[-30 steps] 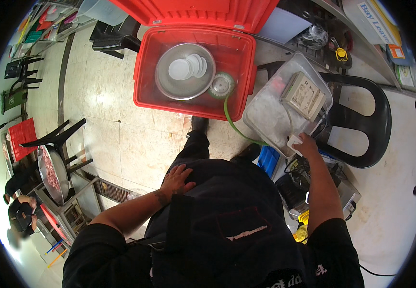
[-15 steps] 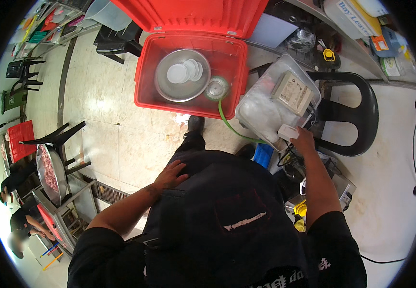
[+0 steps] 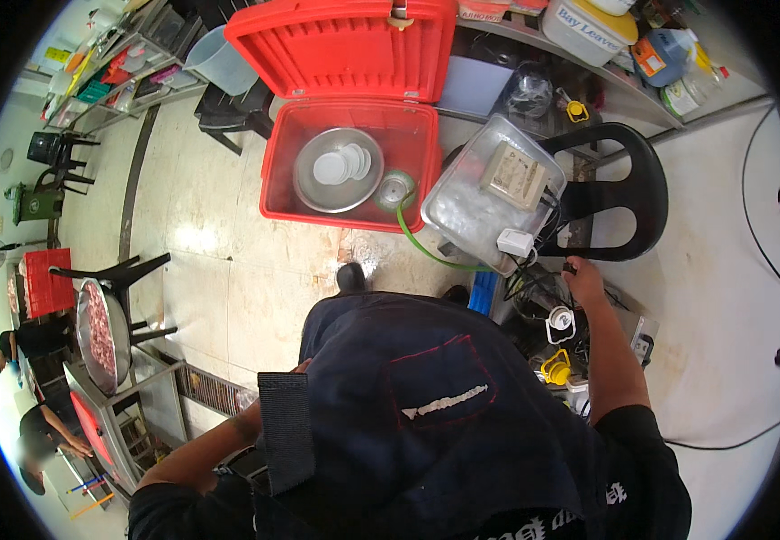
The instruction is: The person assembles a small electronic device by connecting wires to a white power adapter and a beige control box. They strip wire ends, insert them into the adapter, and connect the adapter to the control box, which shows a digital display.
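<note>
My right hand (image 3: 585, 281) is closed beside the black chair, its fingers curled at a small dark thing that I cannot make out. Just left of it, a white box-shaped adapter (image 3: 516, 241) with a cable rests at the near corner of a clear plastic bin (image 3: 448, 171). A beige box-shaped device (image 3: 513, 175) sits across the bin's far right part. Dark cables (image 3: 525, 277) hang tangled below the bin. Of my left hand (image 3: 302, 366) only a sliver shows at the apron's left side; the apron and its black strap hide the fingers.
An open red cooler (image 3: 286, 211) ahead holds a metal basin with white discs and a round green-rimmed thing; a green hose runs from it. A black chair (image 3: 651, 193) stands right. Bottles with yellow caps (image 3: 555, 367) crowd below my right hand. Two people work far left near a meat-filled basin (image 3: 102, 337).
My right hand has let go of the white adapter, which stays at the bin's corner, and has drawn back toward me. My left hand has slid back behind the apron strap.
</note>
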`<state>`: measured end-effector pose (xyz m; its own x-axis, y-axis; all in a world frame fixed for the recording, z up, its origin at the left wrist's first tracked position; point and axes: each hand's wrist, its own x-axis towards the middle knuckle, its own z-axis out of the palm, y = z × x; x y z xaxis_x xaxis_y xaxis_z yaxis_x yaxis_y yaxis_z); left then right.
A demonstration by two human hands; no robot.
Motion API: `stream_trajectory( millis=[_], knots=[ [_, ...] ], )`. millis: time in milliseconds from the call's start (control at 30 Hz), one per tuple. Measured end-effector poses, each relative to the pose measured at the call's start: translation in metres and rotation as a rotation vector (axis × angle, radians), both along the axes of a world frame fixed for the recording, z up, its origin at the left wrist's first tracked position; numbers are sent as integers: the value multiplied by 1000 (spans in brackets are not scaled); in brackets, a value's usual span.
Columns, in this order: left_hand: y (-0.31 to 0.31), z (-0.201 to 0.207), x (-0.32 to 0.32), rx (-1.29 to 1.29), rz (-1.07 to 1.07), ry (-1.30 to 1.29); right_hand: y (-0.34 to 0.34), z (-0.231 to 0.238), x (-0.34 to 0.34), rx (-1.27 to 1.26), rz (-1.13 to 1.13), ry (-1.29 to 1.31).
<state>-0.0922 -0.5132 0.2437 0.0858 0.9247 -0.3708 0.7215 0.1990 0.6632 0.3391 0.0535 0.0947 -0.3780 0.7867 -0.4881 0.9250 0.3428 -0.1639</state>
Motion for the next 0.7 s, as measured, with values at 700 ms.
stream_trajectory(
  millis=[700],
  knots=[
    [-42, 3, -179, -406, 147, -503, -304, 31, -27, -284, -344, 6]
  ],
)
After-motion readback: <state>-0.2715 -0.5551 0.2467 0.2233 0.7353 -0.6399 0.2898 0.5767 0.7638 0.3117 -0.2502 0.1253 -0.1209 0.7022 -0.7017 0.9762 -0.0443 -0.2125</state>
